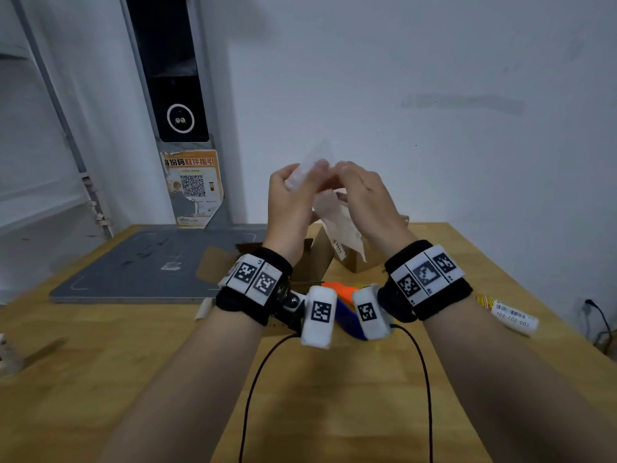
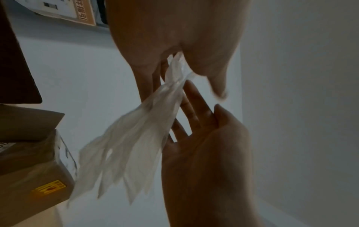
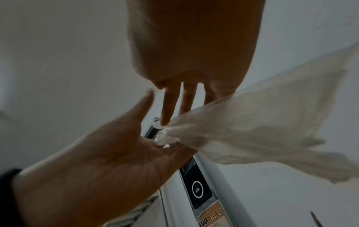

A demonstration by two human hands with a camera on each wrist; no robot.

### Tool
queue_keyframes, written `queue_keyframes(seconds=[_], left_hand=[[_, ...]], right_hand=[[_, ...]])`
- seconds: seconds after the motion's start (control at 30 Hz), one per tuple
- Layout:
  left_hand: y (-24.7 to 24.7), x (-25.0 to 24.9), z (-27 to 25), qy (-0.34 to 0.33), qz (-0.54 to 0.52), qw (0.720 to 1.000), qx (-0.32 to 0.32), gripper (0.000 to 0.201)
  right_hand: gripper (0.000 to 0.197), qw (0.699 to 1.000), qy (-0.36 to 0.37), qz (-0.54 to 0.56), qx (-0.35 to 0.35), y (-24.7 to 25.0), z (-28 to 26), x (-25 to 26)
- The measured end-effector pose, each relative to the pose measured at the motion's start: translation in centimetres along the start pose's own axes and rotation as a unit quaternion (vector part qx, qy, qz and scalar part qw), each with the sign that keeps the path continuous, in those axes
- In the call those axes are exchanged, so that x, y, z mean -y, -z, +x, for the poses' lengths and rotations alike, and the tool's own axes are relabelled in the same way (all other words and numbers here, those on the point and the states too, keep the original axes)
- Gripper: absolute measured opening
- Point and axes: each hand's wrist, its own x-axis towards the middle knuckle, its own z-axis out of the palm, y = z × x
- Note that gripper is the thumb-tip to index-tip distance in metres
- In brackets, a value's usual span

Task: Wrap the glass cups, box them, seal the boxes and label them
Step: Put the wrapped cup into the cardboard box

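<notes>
I hold a thin, crumpled white wrapping sheet point(image 1: 337, 222) up in front of the wall, above the table. My left hand point(image 1: 293, 185) pinches its bunched upper end between thumb and fingers; the sheet point(image 2: 136, 138) fans out downward from there. My right hand point(image 1: 362, 192) meets it fingertip to fingertip, and its straight fingers point(image 3: 186, 98) press on the bunched end point(image 3: 165, 138) lying on the left hand's fingers point(image 3: 174, 152). Below the hands stand open cardboard boxes point(image 1: 320, 259). No glass cup shows in any view.
A wooden table point(image 1: 100, 362) carries a grey mat point(image 1: 150, 262) at the back left, an orange and blue object point(image 1: 344, 295) under my wrists, and a white barcoded roll point(image 1: 514, 317) on the right. A taped brown box point(image 2: 29, 169) sits beside the sheet. Cables hang from both wrists.
</notes>
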Motion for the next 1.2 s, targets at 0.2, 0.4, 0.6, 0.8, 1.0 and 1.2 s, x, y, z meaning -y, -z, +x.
queue_keyframes(seconds=[0.2,0.4,0.6,0.8,1.0,1.2], left_hand=[[2.4,-0.6,1.2,-0.013,-0.032,0.996,-0.078,0.033],[7.9,-0.4,2.0,0.057,-0.235,0.968,-0.068,0.026],[13.0,3.0,1.7,0.114,-0.230,0.962,-0.089,0.040],[17.0,6.8,0.8,0.051,0.237,0.967,-0.084,0.039],[17.9,7.4,1.5,0.088,0.402,0.911,0.018,0.042],[18.3,8.0,1.1,0.165,0.599,0.769,0.149,0.033]], right_hand=[[0.017,0.996,0.054,-0.064,0.010,0.2,-0.1,-0.7],[0.056,0.987,-0.154,0.034,-0.008,-3.0,0.6,-1.7],[0.058,0.943,-0.286,0.171,-0.007,-7.0,0.4,-4.9],[0.027,0.978,-0.196,-0.054,0.039,-8.3,-0.8,-9.7],[0.051,0.945,-0.207,-0.221,0.123,-8.5,-1.8,-11.3],[0.034,0.858,-0.244,-0.375,0.254,-7.7,-2.5,-10.6]])
